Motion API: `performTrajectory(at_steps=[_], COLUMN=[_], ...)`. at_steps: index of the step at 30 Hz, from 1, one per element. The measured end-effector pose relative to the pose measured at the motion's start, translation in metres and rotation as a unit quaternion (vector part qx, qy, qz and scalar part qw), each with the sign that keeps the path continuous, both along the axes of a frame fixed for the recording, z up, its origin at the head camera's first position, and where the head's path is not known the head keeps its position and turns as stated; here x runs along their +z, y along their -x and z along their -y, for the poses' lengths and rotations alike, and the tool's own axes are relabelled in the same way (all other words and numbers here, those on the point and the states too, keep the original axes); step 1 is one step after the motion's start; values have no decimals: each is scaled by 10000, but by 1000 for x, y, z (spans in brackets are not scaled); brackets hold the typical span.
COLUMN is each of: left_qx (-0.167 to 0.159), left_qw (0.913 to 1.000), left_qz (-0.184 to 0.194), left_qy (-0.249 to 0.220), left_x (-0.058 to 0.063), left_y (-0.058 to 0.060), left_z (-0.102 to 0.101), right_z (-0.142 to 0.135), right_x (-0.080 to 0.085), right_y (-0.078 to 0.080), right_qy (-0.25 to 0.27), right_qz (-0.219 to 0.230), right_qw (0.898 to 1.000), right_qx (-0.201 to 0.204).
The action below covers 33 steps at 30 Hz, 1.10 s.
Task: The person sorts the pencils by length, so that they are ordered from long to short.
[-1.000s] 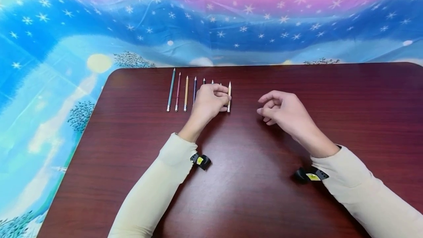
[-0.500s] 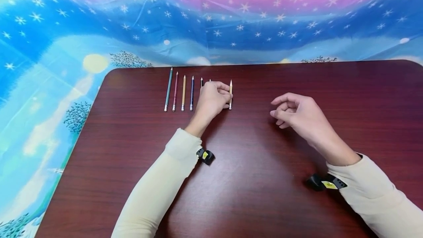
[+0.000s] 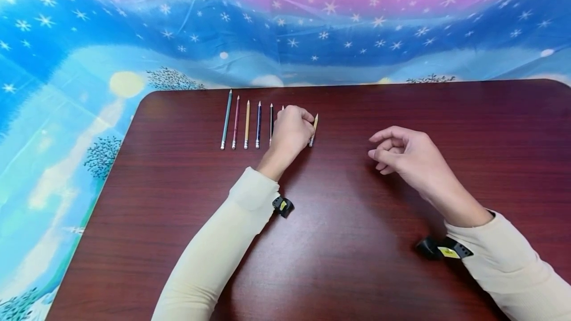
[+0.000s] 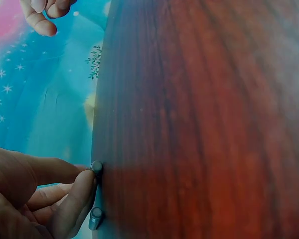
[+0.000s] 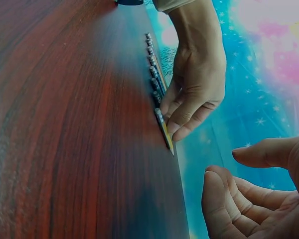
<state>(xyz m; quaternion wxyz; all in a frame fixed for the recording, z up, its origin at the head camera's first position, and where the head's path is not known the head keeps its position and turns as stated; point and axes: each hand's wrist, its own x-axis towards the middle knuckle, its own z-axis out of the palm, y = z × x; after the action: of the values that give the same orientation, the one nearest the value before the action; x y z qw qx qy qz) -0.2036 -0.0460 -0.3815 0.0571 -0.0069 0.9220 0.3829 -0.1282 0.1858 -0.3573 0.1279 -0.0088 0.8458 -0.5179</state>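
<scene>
My left hand [image 3: 292, 130] has its thumb and fingertips at a short yellow pencil [image 3: 315, 124], pinching it at the right end of a row. The pencil lies slanted, its sharpened tip away from me and leaning right. In the right wrist view the left thumb meets the barrel of this yellow pencil [image 5: 164, 130]. Left of the hand lie a teal pencil [image 3: 226, 120], a dark red pencil [image 3: 236, 123], an orange-yellow pencil [image 3: 247, 125] and other darker ones, erasers toward me; the hand covers part of the row. My right hand [image 3: 406, 155] hovers with loosely bent fingers, holding nothing.
The row rests on a dark reddish-brown wooden table [image 3: 339, 241], near its far edge. Behind it hangs a blue and pink cloth [image 3: 339, 28] with snowflakes. Black wrist cameras sit on both cream sleeves [image 3: 214, 246].
The yellow pencil has gone from nearly straight to slanted, its tip swinging right. My left hand has shifted slightly right with it. My right hand has drawn back to the right.
</scene>
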Motion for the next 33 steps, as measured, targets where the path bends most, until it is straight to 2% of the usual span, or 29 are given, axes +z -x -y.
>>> performTrajectory(at_steps=[6,13,23,33], left_qx=[12,210,271,312], left_qw=[9999,9993,9985,9990], left_qz=[126,286,368,281], left_qy=[-92,-99,-291,-134], left_x=[0,2,1,2], left_y=[0,0,1,2], left_z=[-2,0,3,4], right_z=[-2,-5,-8,-10], right_x=[-2,-3,-4,-6], right_y=[-1,-1,-2,-2], right_qy=[7,37,66,99], right_qz=[0,-26,-59,-66], right_qw=[10000,10000,10000,9999], right_qx=[-22,-7,-16,-34])
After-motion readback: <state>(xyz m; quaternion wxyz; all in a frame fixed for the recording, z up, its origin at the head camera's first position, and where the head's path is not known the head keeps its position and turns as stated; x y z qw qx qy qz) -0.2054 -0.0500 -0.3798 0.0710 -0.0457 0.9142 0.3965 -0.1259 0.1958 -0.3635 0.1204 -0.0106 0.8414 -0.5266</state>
